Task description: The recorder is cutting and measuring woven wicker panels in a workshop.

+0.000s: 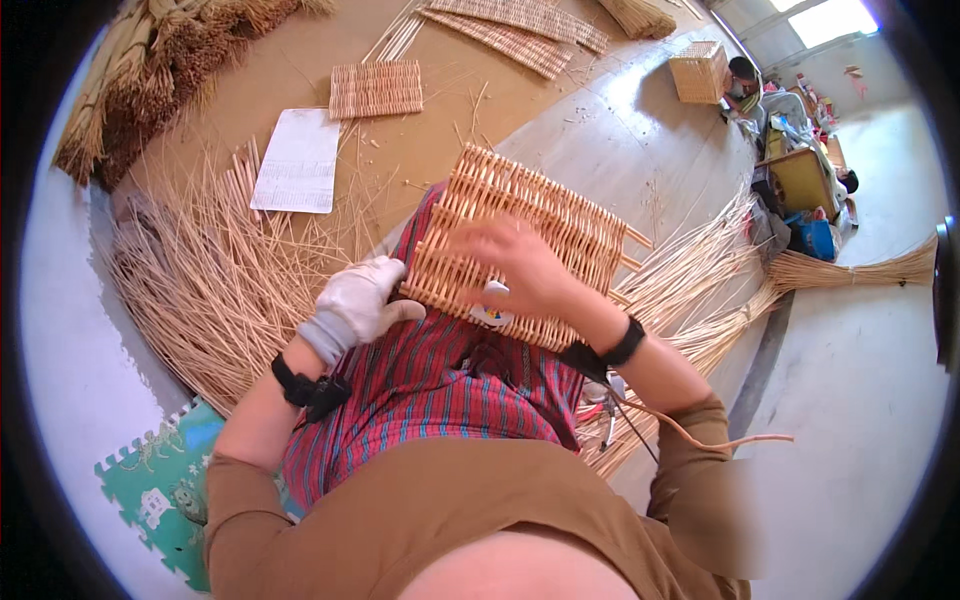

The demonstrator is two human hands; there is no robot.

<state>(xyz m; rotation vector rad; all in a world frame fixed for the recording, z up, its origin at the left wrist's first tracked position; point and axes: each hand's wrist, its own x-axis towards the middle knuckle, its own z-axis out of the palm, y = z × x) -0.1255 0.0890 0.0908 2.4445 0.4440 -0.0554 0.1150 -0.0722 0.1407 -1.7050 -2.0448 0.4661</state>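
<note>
A woven wicker panel [540,215] rests tilted across my lap, bare stake ends poking out at its right side. My left hand [362,300], in a pale work glove, is closed at the panel's lower left corner, thumb stretched along the near edge. Over the panel's left part is my bare right hand [515,265], blurred, its fingers stretched leftward and apart from the thumb. A small white round thing [491,316] shows just below the right thumb; its kind is unclear. One long wicker rod [700,442] runs under my right forearm and out past the elbow.
Loose wicker rods [210,290] heap at my left; more rods [690,270] spread at right. Ahead lie a small finished panel [376,89], larger panels [515,35] and a white sheet [298,160]. Another person [740,85] sits far right beside a wicker box [699,72].
</note>
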